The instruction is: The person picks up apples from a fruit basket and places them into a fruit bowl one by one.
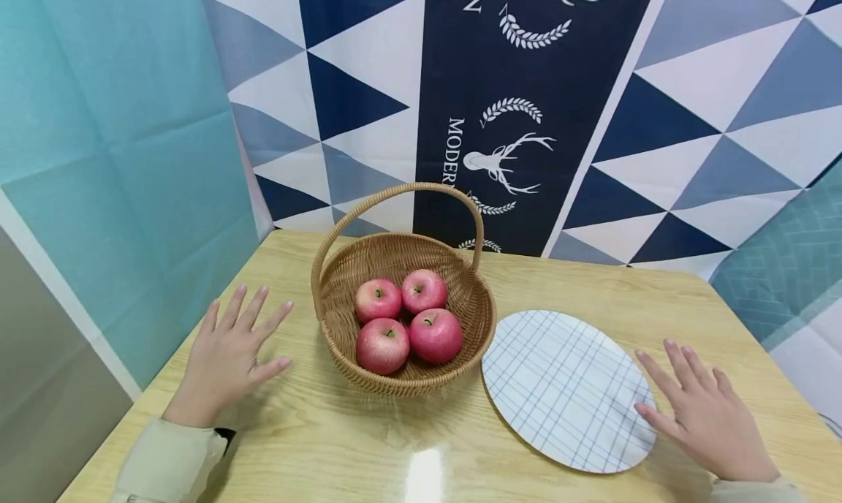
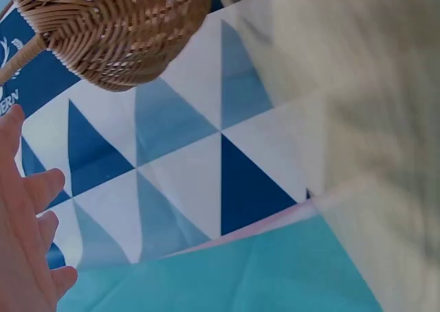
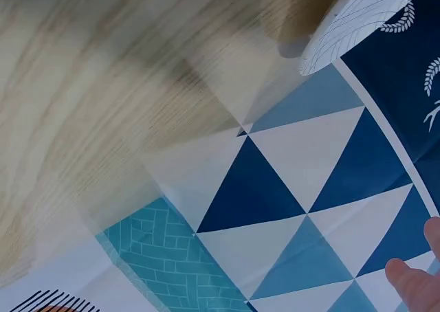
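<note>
A brown wicker basket (image 1: 408, 386) with a tall arched handle stands mid-table, and several red apples (image 1: 437, 335) lie inside it. Just right of the basket is a round white placemat (image 1: 569, 393) with a blue line grid. My left hand (image 1: 226, 360) is left of the basket, fingers spread, holding nothing. On the far side of the placemat, my right hand (image 1: 707, 415) has its fingers spread and empty, its thumb near the mat's right edge. The left wrist view shows the basket's woven side (image 2: 130, 30) and part of my left hand (image 2: 24, 236). Fingertips (image 3: 412, 284) of my right hand enter the right wrist view.
Everything rests on a light wood-grain table (image 1: 316, 444) with a bright glare spot near its front. Behind the table hangs a cloth with blue and white triangles (image 1: 664, 123) and a dark deer-print band. A teal curtain (image 1: 118, 137) borders the left side.
</note>
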The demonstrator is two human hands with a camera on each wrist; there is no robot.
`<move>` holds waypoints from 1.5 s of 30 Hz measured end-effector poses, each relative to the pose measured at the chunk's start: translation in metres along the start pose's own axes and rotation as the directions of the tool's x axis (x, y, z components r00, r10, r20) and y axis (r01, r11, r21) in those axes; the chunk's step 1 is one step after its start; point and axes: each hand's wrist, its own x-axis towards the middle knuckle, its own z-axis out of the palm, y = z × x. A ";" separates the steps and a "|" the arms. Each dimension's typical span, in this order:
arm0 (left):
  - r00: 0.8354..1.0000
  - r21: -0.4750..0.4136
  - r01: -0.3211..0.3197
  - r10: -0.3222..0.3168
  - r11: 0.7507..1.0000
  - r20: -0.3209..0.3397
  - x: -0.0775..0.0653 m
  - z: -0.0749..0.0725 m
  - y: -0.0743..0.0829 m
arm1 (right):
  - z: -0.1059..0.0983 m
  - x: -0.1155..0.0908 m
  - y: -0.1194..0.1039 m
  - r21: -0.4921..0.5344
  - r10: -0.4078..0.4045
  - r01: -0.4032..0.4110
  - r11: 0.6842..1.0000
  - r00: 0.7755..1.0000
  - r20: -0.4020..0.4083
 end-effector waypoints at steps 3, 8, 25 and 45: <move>1.000 -0.022 -0.012 0.011 1.000 -0.028 0.007 -0.003 0.001 | -0.003 0.003 0.002 0.040 -0.020 0.022 0.999 0.999 -0.035; 0.997 -0.113 -0.016 0.008 0.994 -0.071 0.021 -0.011 0.004 | -0.008 0.012 0.000 0.149 -0.059 0.074 0.986 0.993 -0.100; 0.981 -0.484 -0.126 0.036 0.866 -0.192 0.127 -0.035 0.010 | -0.028 0.078 -0.047 0.649 -0.082 0.045 0.759 0.996 0.027; 0.992 -0.493 -0.110 0.126 0.863 -0.002 0.168 -0.033 0.015 | -0.042 0.158 -0.095 0.665 -0.327 0.063 0.744 0.903 0.280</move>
